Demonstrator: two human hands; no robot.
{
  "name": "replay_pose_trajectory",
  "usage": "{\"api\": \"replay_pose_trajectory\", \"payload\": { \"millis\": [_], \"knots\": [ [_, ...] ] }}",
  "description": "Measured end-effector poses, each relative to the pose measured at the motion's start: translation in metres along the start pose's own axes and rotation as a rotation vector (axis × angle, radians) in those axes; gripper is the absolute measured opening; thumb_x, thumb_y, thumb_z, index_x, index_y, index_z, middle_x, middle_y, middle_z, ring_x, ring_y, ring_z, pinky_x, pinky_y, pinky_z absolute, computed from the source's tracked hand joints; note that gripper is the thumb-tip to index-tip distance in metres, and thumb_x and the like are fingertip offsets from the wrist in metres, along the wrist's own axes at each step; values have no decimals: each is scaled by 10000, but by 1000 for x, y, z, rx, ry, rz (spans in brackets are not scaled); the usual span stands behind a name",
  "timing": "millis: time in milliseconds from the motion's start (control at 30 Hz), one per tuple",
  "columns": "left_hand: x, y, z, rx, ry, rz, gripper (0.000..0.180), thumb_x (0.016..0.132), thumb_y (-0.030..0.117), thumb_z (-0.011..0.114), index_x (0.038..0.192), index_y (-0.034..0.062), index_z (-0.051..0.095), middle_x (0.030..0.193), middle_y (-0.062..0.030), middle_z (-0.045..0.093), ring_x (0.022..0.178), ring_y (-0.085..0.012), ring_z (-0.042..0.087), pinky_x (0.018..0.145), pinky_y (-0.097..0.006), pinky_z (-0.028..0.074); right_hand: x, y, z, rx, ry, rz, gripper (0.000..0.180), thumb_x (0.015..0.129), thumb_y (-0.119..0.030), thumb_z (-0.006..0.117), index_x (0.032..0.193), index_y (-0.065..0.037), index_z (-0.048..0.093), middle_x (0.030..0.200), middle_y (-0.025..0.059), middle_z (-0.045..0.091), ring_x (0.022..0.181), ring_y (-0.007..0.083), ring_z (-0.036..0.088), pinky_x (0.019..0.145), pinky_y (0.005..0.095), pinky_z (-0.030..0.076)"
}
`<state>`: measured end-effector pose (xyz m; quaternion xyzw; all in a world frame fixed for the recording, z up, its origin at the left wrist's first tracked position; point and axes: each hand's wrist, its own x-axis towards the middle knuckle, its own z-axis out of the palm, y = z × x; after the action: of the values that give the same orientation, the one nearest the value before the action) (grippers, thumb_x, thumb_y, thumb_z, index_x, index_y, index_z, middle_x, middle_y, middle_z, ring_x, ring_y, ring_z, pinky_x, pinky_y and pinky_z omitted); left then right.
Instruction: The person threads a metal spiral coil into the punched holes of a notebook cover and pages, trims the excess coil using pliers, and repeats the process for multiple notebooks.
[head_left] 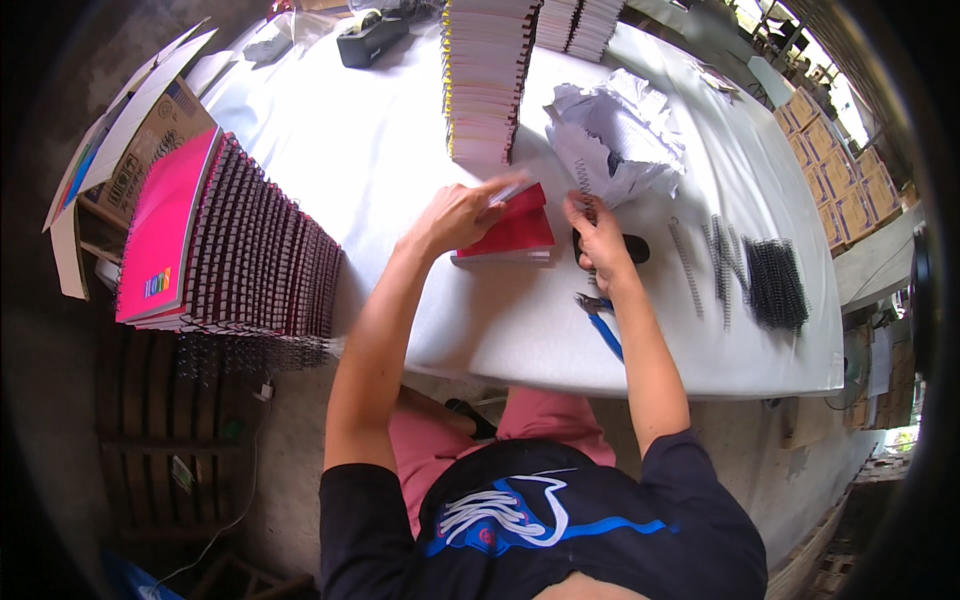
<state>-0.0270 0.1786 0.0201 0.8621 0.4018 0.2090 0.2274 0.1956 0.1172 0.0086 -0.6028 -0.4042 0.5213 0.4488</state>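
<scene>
A small red-covered notebook (512,222) with white pages and no coil visible along its edge lies in front of me. My left hand (455,215) grips its upper left side, and its fingertips are blurred by motion. To the right of the notebook, my right hand (603,245) is closed around a dark spiral binding coil (583,180), which sticks up past the thumb. Below that hand lie blue-handled cutting pliers (602,328). A black object (636,249), partly covered by the right hand, rests beside the wrist.
Loose coils (722,255) and a dense black coil pile (775,285) lie at right. Crumpled white paper (615,130) sits beyond the right hand. A tall notebook stack (488,80) stands at the back. Coil-bound pink notebooks (170,230) are piled at left, near cardboard boxes (150,150).
</scene>
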Motion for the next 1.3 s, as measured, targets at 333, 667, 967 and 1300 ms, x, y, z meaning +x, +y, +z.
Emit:
{"api": "replay_pose_trajectory", "payload": {
  "millis": [333,667,967,1300],
  "knots": [
    [-22,1,17,69,325,-7,556,916,404,492,1404,181,345,979,-115,639,847,-270,620,784,-437,408,12,-13,34,-119,-81,-50,841,788,-203,674,1450,-151,158,858,48,559,455,33,333,376,194,270],
    [-103,79,23,198,450,41,414,811,69,604,1199,209,568,996,-59,497,1053,-273,435,904,-562,295,-99,-16,0,-70,-464,-398,536,909,-130,567,1398,-129,349,1033,57,572,515,17,365,496,162,353],
    [-97,98,89,311,694,-158,531,558,471,774,857,120,511,1034,-80,437,1115,-328,375,939,-642,164,-116,-5,-28,-329,-370,-415,375,932,-177,483,1278,-32,492,885,62,540,697,92,438,704,212,402],
    [-94,101,94,338,793,-166,485,499,431,761,787,152,488,904,-48,458,972,-298,384,880,-513,256,-107,-6,-19,-497,-91,-568,219,751,-40,698,962,-96,712,853,91,647,822,209,556,704,307,459]
  ]
}}
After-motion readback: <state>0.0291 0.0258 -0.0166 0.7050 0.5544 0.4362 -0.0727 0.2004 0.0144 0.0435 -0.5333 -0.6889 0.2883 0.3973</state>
